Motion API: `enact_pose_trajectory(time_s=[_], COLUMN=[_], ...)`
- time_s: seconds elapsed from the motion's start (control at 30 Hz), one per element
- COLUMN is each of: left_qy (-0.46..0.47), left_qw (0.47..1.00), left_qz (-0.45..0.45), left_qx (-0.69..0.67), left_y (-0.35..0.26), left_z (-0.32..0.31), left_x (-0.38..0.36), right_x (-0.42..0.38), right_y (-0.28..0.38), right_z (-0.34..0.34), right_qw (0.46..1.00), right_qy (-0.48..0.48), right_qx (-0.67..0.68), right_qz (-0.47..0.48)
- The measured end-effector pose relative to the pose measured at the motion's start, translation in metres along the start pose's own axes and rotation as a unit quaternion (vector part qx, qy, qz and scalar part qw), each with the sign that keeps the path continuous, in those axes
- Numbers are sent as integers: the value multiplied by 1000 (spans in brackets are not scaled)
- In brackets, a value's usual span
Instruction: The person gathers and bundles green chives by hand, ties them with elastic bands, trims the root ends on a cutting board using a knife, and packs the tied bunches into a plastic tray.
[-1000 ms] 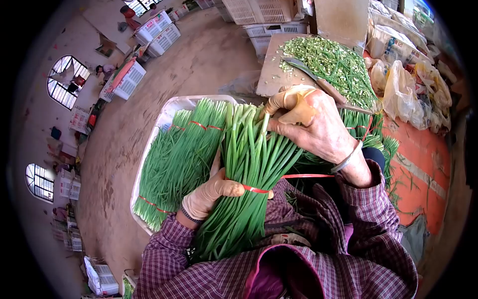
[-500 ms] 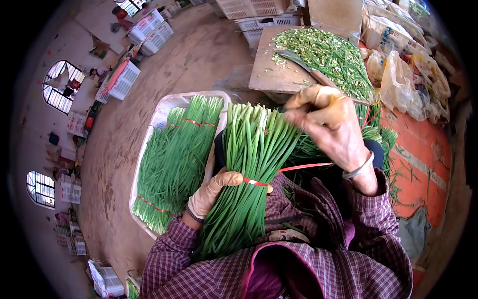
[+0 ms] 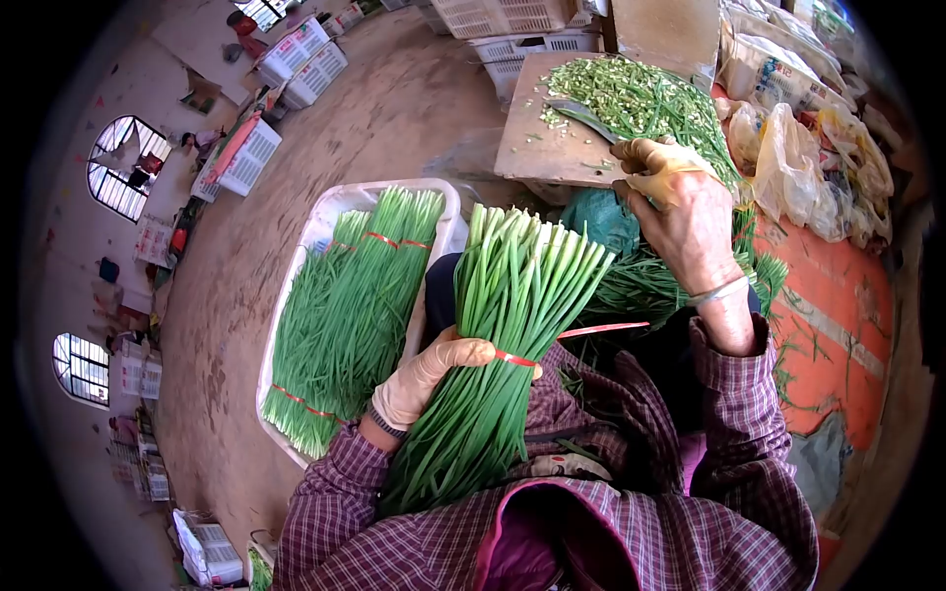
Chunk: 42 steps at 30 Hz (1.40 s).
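Observation:
In my gloved left hand (image 3: 434, 369) is a thick bunch of garlic chives (image 3: 522, 286), pale cut ends up and green leaves hanging down across my lap. A red tie (image 3: 514, 358) circles the bunch, its loose end sticking out to the right. My right hand (image 3: 685, 202), with a torn glove over the fingers, has its fingers curled over the handle of a knife (image 3: 581, 116). The handle is hidden beneath it. The blade lies on a board (image 3: 532, 148) beside a heap of chopped chive ends (image 3: 641, 98).
Left of my knees stands a white crate (image 3: 286, 325) holding tied chive bunches (image 3: 365, 276). Loose chives (image 3: 641, 286) and a teal bag (image 3: 601, 222) lie under the board's near edge. Plastic bags (image 3: 798, 167) sit at the right, by an orange mat (image 3: 828, 286).
My right hand has left the chives' cut ends and moved up and right, over the knife handle. The bunch in my left hand has shifted slightly right.

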<state>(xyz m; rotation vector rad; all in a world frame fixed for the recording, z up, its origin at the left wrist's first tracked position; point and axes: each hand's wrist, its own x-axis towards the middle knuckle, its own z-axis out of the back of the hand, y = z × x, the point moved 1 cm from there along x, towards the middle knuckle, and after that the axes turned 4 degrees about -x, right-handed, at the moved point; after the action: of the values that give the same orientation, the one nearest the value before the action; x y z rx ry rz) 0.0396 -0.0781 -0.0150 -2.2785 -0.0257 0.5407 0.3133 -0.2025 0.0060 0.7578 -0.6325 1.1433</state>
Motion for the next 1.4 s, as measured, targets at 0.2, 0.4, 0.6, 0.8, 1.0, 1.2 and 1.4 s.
enact_pose_trajectory(time_s=[0.2, 0.4, 0.6, 0.8, 1.0, 1.2, 1.4], left_qy=[3, 1, 26, 21, 14, 21, 55], left_qw=[998, 997, 995, 998, 997, 997, 998], left_qz=[54, 67, 58, 49, 20, 60, -8], left_qx=[25, 49, 74, 33, 75, 41, -6], left_y=[5, 5, 2, 4, 0, 1, 9], left_z=[9, 10, 5, 13, 5, 13, 38], left_x=[7, 5, 5, 2, 5, 0, -3], right_x=[1, 4, 18, 15, -4, -7, -12], right_y=[41, 49, 30, -50, 29, 47, -19], right_z=[18, -3, 5, 13, 17, -10, -15], right_qw=[968, 947, 988, 995, 967, 984, 983], right_qy=[104, 172, 90, 6, 153, 131, 108], right_qx=[219, 255, 57, 21, 193, 80, 93], right_qz=[61, 93, 110, -101, 70, 89, -114])
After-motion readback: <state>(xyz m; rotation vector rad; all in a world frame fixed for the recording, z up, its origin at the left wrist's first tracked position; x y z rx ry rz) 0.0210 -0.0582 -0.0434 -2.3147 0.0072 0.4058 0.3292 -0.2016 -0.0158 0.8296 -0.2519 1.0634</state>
